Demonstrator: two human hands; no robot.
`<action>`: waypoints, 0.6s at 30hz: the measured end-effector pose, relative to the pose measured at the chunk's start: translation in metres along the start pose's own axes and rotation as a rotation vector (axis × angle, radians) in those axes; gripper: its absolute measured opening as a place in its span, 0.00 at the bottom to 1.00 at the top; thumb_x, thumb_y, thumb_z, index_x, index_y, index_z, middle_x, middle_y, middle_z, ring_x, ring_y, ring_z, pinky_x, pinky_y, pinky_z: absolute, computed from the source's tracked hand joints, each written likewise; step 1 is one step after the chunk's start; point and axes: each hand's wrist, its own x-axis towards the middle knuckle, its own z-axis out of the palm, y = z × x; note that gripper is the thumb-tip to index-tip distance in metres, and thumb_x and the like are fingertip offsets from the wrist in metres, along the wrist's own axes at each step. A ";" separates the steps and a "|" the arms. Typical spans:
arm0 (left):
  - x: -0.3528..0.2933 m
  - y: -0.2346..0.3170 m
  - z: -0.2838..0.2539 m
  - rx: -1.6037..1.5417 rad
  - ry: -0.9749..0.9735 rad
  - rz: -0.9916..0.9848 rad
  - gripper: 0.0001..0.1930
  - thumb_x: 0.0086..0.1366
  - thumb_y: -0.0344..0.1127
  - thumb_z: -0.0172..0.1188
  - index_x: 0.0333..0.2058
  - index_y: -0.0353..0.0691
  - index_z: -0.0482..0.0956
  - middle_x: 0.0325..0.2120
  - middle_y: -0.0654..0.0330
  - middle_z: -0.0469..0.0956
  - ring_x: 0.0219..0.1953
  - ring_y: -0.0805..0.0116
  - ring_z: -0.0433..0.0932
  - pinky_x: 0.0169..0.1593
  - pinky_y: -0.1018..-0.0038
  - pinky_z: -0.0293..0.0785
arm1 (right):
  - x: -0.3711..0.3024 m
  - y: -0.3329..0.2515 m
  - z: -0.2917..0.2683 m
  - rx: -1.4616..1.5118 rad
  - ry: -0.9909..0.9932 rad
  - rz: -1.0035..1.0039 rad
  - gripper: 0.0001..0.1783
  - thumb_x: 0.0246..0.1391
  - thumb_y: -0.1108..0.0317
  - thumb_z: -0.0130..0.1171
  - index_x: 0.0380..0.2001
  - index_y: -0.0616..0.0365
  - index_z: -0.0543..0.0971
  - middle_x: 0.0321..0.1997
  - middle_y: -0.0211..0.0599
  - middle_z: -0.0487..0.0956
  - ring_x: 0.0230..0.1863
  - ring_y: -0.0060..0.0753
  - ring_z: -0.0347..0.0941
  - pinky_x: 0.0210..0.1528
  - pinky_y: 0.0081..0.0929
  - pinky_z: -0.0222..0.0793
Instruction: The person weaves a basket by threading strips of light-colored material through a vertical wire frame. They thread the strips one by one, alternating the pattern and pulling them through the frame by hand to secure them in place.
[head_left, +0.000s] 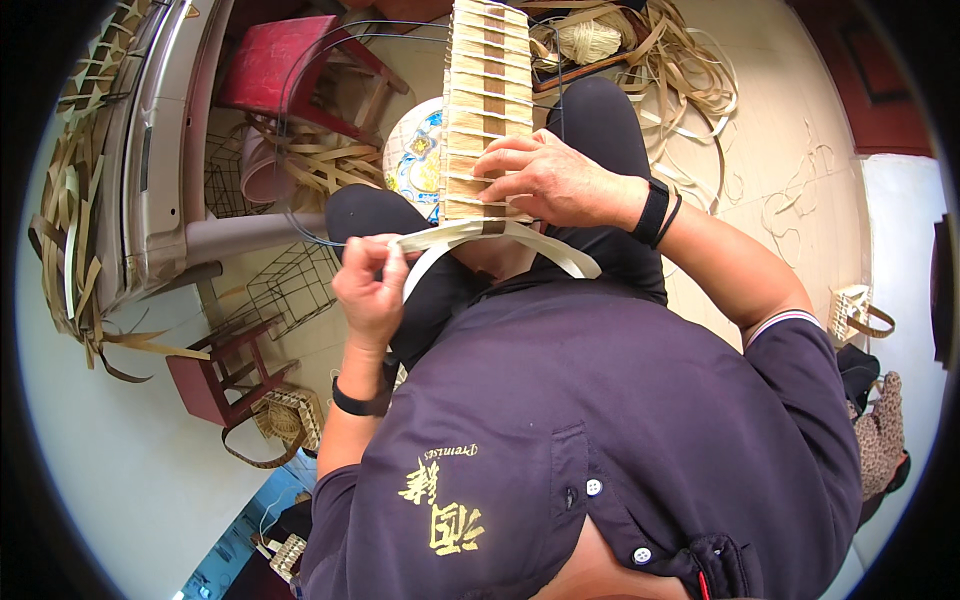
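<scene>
A long woven panel (490,110) of pale straw-like strips, with a brown band down its middle, stretches away from my lap between my knees. My right hand (555,180) lies over its near end with fingers bent across the weave, gripping it; the thumb is partly hidden. Closed in a pinch, my left hand (370,285) holds a flat cream strip (430,238) just left of that end. The strip runs along the panel's near edge, and a loose length curves down to the right over my lap. Thin dark wire (283,120) loops from near my left hand round toward the panel.
A patterned round seat (412,150) shows beyond my left knee. Red stools (280,70) and a black wire frame (290,285) stand to the left, beside a metal-sided unit (150,150). Loose strips (690,70) and a ball of cord (590,42) lie at the far right.
</scene>
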 end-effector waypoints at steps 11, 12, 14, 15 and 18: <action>0.036 -0.002 -0.084 0.061 0.445 0.135 0.05 0.75 0.23 0.55 0.40 0.34 0.67 0.39 0.52 0.78 0.38 0.71 0.78 0.57 0.61 0.84 | 0.001 0.002 0.004 -0.010 0.033 -0.013 0.19 0.50 0.74 0.65 0.47 0.45 0.86 0.61 0.28 0.77 0.66 0.37 0.69 0.63 0.42 0.63; 0.039 -0.009 -0.099 0.076 0.459 0.203 0.05 0.75 0.26 0.56 0.41 0.33 0.68 0.41 0.52 0.80 0.43 0.62 0.84 0.54 0.68 0.84 | 0.001 0.002 0.004 -0.010 0.034 -0.012 0.19 0.50 0.74 0.65 0.47 0.45 0.86 0.61 0.28 0.77 0.66 0.37 0.69 0.63 0.42 0.63; 0.045 -0.004 -0.112 0.080 0.548 0.158 0.05 0.75 0.25 0.55 0.40 0.32 0.67 0.37 0.54 0.78 0.42 0.70 0.80 0.57 0.61 0.85 | 0.001 0.004 0.007 -0.016 0.055 -0.033 0.19 0.49 0.74 0.65 0.46 0.44 0.87 0.61 0.28 0.77 0.66 0.37 0.69 0.63 0.42 0.63; 0.048 -0.002 -0.115 0.067 0.570 0.155 0.06 0.75 0.26 0.57 0.39 0.32 0.68 0.35 0.55 0.77 0.41 0.69 0.81 0.56 0.62 0.86 | 0.001 0.004 0.007 -0.016 0.053 -0.036 0.19 0.49 0.74 0.65 0.46 0.44 0.87 0.61 0.28 0.77 0.66 0.37 0.69 0.63 0.42 0.63; 0.057 0.001 -0.128 0.061 0.610 0.168 0.06 0.74 0.26 0.58 0.39 0.32 0.69 0.34 0.55 0.78 0.39 0.67 0.82 0.55 0.63 0.86 | 0.001 0.005 0.009 -0.017 0.050 -0.028 0.19 0.49 0.74 0.66 0.45 0.44 0.87 0.61 0.27 0.77 0.66 0.37 0.69 0.63 0.41 0.63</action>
